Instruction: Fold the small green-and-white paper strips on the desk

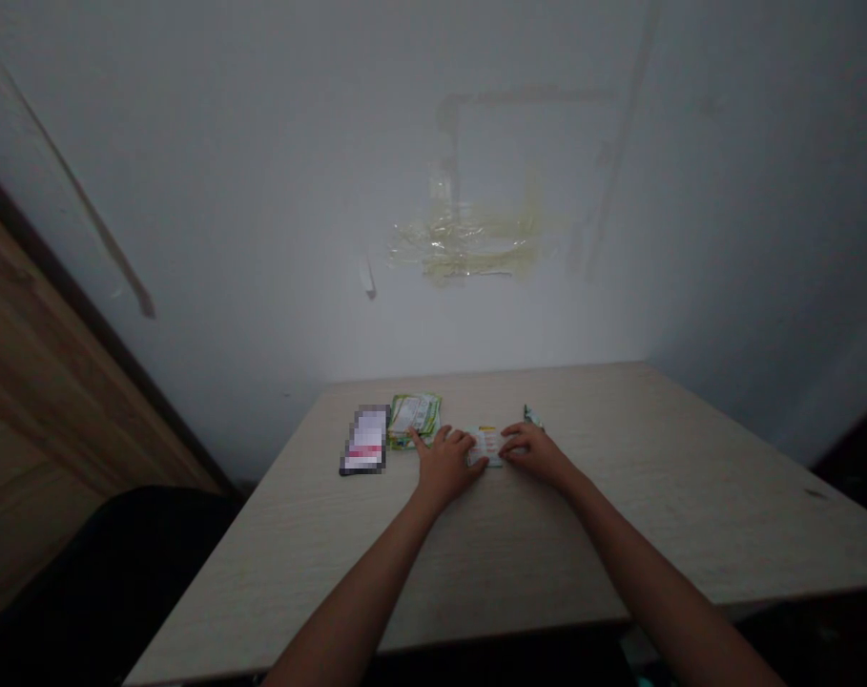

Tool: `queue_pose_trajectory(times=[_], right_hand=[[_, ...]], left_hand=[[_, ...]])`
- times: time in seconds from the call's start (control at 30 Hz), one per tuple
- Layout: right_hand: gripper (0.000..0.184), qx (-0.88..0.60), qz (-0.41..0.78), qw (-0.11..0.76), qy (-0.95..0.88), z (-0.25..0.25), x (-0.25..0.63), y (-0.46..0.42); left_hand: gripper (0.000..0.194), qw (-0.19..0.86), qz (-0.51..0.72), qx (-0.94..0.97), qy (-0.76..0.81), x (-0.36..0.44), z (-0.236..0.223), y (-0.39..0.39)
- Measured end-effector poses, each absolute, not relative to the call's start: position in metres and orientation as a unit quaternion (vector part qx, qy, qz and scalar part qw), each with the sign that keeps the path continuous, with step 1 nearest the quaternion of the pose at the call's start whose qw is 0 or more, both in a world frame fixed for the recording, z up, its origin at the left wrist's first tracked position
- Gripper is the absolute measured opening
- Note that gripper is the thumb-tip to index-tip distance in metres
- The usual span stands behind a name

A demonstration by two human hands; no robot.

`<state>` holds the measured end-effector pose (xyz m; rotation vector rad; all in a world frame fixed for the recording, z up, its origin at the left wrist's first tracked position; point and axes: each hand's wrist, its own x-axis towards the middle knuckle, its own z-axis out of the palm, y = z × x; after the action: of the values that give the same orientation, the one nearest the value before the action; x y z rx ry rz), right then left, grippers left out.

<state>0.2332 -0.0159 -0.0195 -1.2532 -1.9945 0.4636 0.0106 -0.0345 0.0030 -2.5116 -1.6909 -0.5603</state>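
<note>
A small flat packet (487,446), pale with colored print, lies on the table between my two hands. My left hand (443,466) rests at its left edge with fingers spread and the thumb near its lower edge. On the opposite side, my right hand (539,454) reaches to the packet's right edge, fingers stretched out and apart. Green-and-white packets (415,415) form a loose pile just beyond my left hand, whose outer fingers come close to it. Behind my right hand, a small green-and-white piece (530,415) shows in part; the hand hides the rest.
A phone (365,441) with a blurred-out screen lies left of the pile. The pale wooden table (297,563) meets a wall (276,239) bearing old tape (468,248). A dark chair-like shape (118,563) and a wooden panel (53,363) stand at the left.
</note>
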Motion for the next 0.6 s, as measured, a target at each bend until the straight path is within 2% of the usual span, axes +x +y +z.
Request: queue_pose_trajectory(times=[0.6], right_hand=[[0.017, -0.548, 0.126, 0.356, -0.747, -0.024, 0.221, -0.002]], left_hand=[[0.037, 0.032, -0.174, -0.813, -0.555, 0.012, 0.004, -0.035]])
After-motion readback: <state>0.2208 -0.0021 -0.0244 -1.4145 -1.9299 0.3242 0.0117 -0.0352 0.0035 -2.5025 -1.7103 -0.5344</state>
